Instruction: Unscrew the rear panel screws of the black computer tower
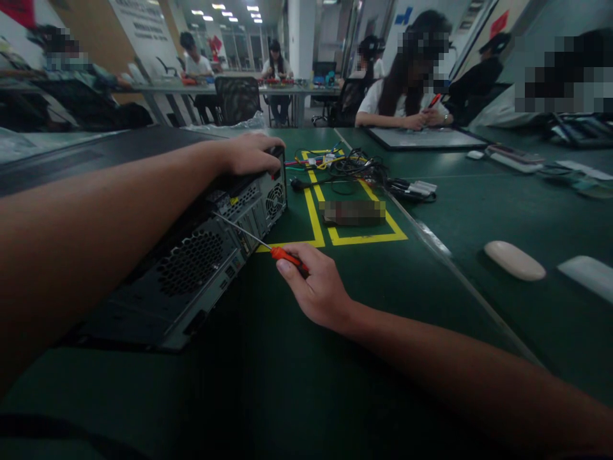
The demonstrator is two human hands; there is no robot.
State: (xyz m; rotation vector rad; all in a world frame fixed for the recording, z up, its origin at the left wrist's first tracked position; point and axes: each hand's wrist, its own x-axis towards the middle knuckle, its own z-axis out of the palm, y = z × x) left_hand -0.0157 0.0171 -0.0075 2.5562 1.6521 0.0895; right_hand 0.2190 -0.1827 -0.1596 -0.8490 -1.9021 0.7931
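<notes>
A black desktop computer case (191, 322) stands on the green table at the left, its metal back panel with a vent grille and a round fan opening turned toward me. My left hand (253, 153) reaches across its top and grips the far corner, fingers and thumb bent over the edge. In my right hand (318, 281) is a screwdriver (282, 253) with an orange-and-black handle. Its long thin shaft points up and left, and the tip meets the back panel near the upper edge. Whether the tip sits in a screw is too small to tell.
Tangled black and coloured cables (357, 165) lie beyond the case. A blurred-out block (353, 213) rests inside yellow tape markings (368, 239). Farther right are a beige computer mouse (514, 260) and a white object (588, 276). Across the table, a person works over a flat panel (426, 138).
</notes>
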